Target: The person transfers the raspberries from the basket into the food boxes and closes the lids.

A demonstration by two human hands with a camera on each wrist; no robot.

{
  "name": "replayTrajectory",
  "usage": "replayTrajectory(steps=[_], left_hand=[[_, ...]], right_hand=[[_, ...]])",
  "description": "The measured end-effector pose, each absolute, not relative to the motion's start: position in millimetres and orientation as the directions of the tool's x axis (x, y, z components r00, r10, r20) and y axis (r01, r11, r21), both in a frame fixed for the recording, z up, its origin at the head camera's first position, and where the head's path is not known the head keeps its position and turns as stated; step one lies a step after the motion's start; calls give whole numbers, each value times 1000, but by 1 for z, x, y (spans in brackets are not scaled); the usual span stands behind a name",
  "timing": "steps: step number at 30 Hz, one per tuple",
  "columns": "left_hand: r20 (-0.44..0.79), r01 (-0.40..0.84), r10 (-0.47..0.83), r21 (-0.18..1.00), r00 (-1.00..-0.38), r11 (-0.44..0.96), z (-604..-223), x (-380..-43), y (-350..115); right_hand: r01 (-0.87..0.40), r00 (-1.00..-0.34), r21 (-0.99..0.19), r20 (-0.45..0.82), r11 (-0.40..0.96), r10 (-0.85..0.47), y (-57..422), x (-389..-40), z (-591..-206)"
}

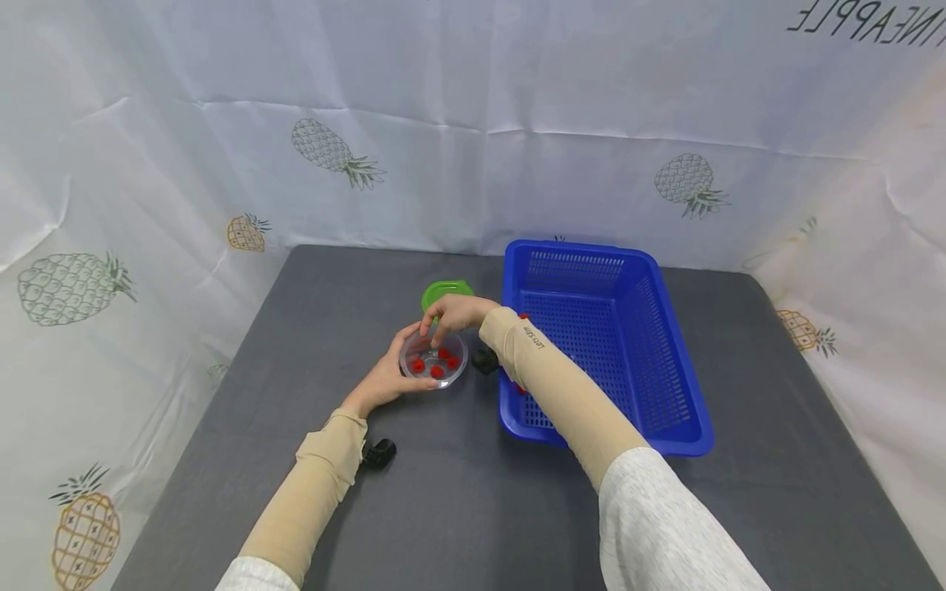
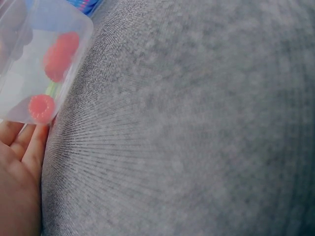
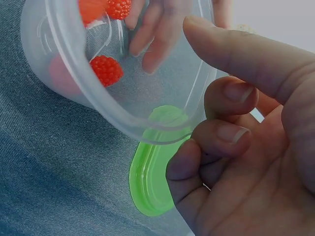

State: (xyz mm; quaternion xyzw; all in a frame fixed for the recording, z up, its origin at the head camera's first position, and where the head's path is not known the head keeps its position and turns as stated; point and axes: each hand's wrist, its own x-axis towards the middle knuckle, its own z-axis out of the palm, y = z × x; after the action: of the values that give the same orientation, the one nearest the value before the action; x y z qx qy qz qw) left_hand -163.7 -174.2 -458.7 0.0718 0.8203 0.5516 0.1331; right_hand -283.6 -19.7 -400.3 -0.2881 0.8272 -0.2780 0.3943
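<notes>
A clear plastic tub (image 1: 461, 373) holds several red raspberries (image 1: 418, 365), seen through its wall in the left wrist view. My left hand (image 1: 388, 377) grips the tub from the left, thumb along the near side and fingers round the far side. Above the tub's far rim is my right hand (image 1: 458, 313), its fingers loosely bent. In the right wrist view the thumb (image 3: 236, 49) stands apart from the bent fingers, and no raspberry shows between them. Whether it touches the rim, I cannot tell. A green lid (image 1: 443, 288) lies behind the tub, partly covered by the right hand.
To the right stands a blue basket (image 1: 665, 328), with red bits (image 1: 523, 316) showing beside the right sleeve, which hides part of it. Black wrist cameras (image 1: 379, 454) sit by both wrists. The grey table (image 1: 458, 509) meets a white pineapple-print cloth (image 1: 443, 180) at the back.
</notes>
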Motion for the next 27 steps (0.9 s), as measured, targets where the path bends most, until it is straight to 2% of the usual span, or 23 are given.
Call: replayTrajectory(steps=[17, 27], left_hand=[[-129, -16, 275, 926, -953, 378, -458, -164, -174], [-110, -8, 289, 943, -951, 331, -485, -175, -181]], right_hand=[[-269, -503, -701, -483, 661, -717, -18, -282, -394], [-266, -459, -752, -451, 603, -765, -12, -280, -378]])
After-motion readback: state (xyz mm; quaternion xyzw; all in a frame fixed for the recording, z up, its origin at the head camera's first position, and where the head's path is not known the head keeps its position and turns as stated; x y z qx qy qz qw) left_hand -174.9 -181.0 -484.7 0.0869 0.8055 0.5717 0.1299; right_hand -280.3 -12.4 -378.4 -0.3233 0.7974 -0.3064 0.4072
